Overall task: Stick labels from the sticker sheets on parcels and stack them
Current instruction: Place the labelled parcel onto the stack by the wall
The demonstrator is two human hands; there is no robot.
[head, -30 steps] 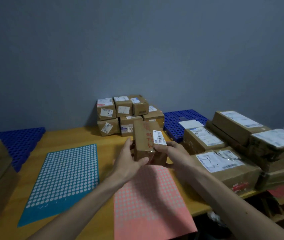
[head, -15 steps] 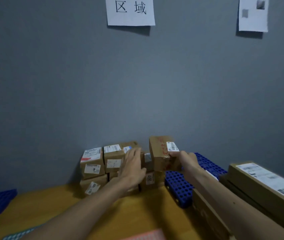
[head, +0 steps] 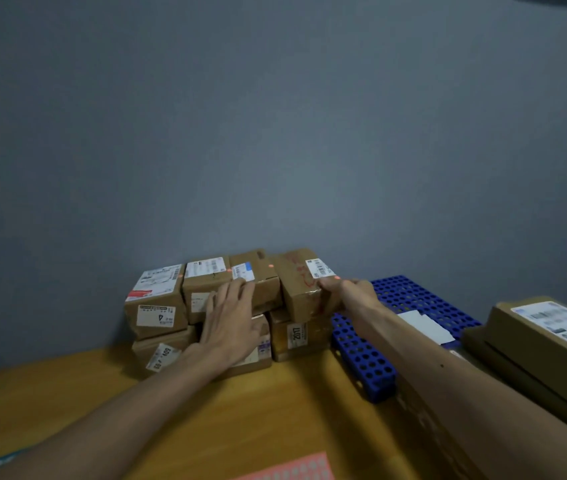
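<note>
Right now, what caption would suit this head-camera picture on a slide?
Right hand holds a parcel atop the stack by the wall; left hand rests flat against the stack's front.

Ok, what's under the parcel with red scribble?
Under the red-scribbled parcel sits another brown parcel with a white front label, on the table. Its top face is covered, so contact is unclear.
</note>
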